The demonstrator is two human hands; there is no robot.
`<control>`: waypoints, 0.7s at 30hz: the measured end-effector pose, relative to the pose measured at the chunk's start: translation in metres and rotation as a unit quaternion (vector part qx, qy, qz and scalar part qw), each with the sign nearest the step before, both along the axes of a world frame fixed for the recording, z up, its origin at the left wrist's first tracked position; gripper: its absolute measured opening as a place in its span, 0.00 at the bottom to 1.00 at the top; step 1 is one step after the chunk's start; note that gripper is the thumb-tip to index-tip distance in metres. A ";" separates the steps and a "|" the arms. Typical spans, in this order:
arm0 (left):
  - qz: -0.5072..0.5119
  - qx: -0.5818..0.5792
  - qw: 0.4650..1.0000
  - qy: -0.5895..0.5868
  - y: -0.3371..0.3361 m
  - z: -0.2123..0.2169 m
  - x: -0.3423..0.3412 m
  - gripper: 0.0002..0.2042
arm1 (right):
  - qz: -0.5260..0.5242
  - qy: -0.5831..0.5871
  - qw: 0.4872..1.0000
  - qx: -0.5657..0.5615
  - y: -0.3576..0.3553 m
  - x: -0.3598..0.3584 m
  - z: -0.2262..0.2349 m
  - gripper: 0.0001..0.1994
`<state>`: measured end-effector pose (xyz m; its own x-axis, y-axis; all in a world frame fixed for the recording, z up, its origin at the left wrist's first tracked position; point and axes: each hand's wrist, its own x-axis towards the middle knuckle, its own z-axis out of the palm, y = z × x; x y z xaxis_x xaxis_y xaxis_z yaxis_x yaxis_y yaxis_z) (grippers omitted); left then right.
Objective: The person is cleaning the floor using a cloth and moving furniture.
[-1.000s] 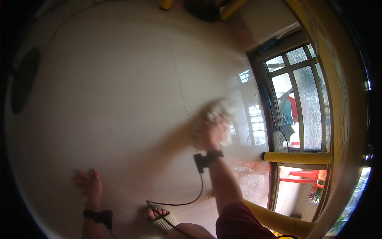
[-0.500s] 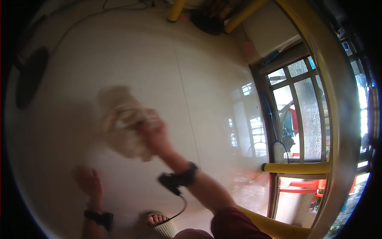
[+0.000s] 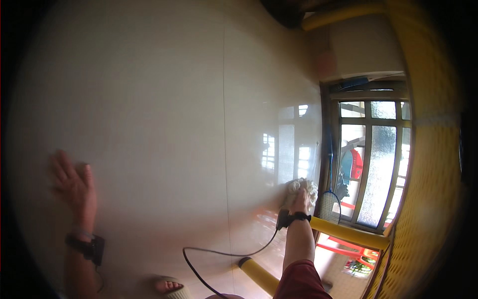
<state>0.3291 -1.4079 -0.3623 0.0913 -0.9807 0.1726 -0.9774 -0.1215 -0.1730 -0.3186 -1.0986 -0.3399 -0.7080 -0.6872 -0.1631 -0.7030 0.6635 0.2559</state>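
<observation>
The person is down low on a shiny, pale tiled floor (image 3: pixel 164 99). The left hand (image 3: pixel 74 184) lies flat on the floor near the left edge of the view. Its fingers are spread wide and its grip is open, with nothing in it. A dark band (image 3: pixel 87 246) with a small black box sits on that wrist.

The right hand (image 3: pixel 300 200) reaches far out to the right side of the floor, close to the window (image 3: pixel 371 159). Its grip is closed on a white cloth (image 3: pixel 298 188). The cloth is bunched up and pressed down on the floor under the hand. It lies on the part of the floor where the light from the window shines back. A dark band (image 3: pixel 296 217) is on this wrist too, and a thin black cable (image 3: pixel 226 253) runs from it in a loop over the floor toward the bottom edge of the view.

Just beside the cloth, on its right, a racket (image 3: pixel 328 202) with a round stringed head stands against the window frame. A yellow tube (image 3: pixel 348 233) runs just below the right wrist. Another yellow tube (image 3: pixel 259 274) lies on the floor near the bottom edge. A foot in a sandal (image 3: pixel 169 286) shows at the bottom, between the two arms. Part of a red sleeve or trouser leg (image 3: pixel 298 279) shows at the bottom, too.
</observation>
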 end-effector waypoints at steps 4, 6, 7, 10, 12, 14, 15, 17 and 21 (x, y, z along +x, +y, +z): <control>-0.055 -0.047 0.997 0.014 -0.005 -0.007 -0.007 0.33 | -0.204 -0.115 0.965 -0.115 -0.001 -0.116 -0.003 0.26; -0.066 -0.044 0.997 0.007 -0.003 -0.006 -0.002 0.32 | -0.428 -0.331 0.721 -0.433 -0.033 -0.139 -0.010 0.10; -0.075 -0.035 0.996 0.017 -0.002 0.001 0.003 0.31 | -0.406 -0.313 0.742 -0.432 -0.057 -0.131 -0.015 0.09; -0.083 -0.012 0.996 0.008 0.000 0.002 0.009 0.30 | -0.373 -0.368 0.713 -0.466 -0.131 -0.075 0.012 0.08; -0.087 -0.007 0.996 0.023 -0.001 -0.002 0.008 0.30 | -0.292 -0.341 0.760 -0.470 -0.151 -0.087 0.015 0.09; -0.089 0.001 0.996 0.029 -0.001 -0.004 0.017 0.31 | -0.290 -0.282 0.807 -0.429 -0.168 -0.091 0.016 0.10; -0.088 0.004 0.995 0.038 -0.001 -0.002 0.023 0.31 | -0.215 -0.294 0.842 -0.399 -0.169 -0.086 0.018 0.13; -0.090 -0.009 0.996 0.018 0.001 0.002 0.020 0.31 | -0.271 -0.263 0.866 -0.328 -0.198 -0.080 0.023 0.21; -0.100 -0.031 0.994 0.006 0.006 0.005 0.016 0.33 | -0.144 -0.299 0.877 -0.347 -0.250 -0.064 0.025 0.27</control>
<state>0.3449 -1.4018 -0.3570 -0.1024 -0.9671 0.2327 -0.9851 0.0661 -0.1589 -0.3825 -1.3483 -0.3151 -0.7989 -0.5750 -0.1765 -0.3524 0.6852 -0.6374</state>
